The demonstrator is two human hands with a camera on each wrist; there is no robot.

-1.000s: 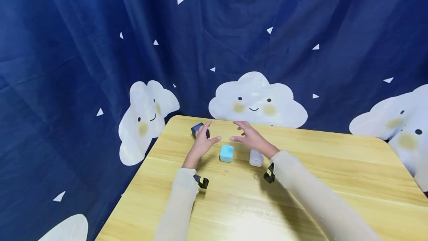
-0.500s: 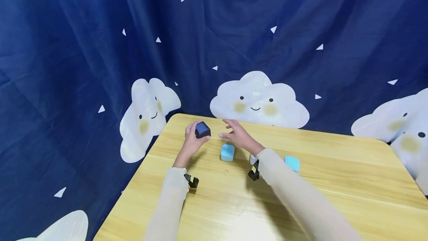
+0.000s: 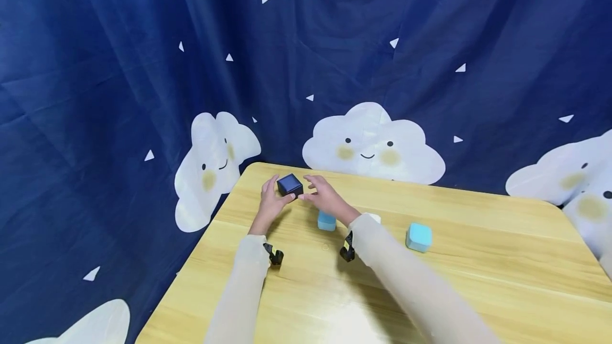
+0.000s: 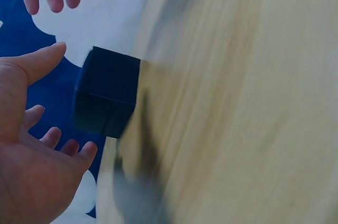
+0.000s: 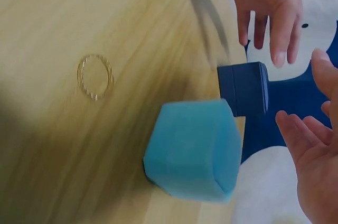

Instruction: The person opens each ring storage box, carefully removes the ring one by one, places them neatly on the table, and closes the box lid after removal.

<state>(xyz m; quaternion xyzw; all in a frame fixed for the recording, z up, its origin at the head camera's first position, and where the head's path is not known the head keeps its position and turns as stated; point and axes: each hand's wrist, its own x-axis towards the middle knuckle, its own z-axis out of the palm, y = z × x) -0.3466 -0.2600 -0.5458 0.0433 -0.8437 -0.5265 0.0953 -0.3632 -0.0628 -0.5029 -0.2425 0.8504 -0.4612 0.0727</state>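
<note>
Currently, a dark blue box (image 3: 290, 186) stands near the far left corner of the table (image 3: 483, 243).
Head view: the left hand (image 3: 271, 204) and right hand (image 3: 328, 197) flank it, both spread. Left wrist: a gap parts the left fingers (image 4: 51, 138) from it. Right wrist: a ring (image 5: 95, 97) lies on the near-edge side of a light-blue box (image 5: 185, 147).
</note>
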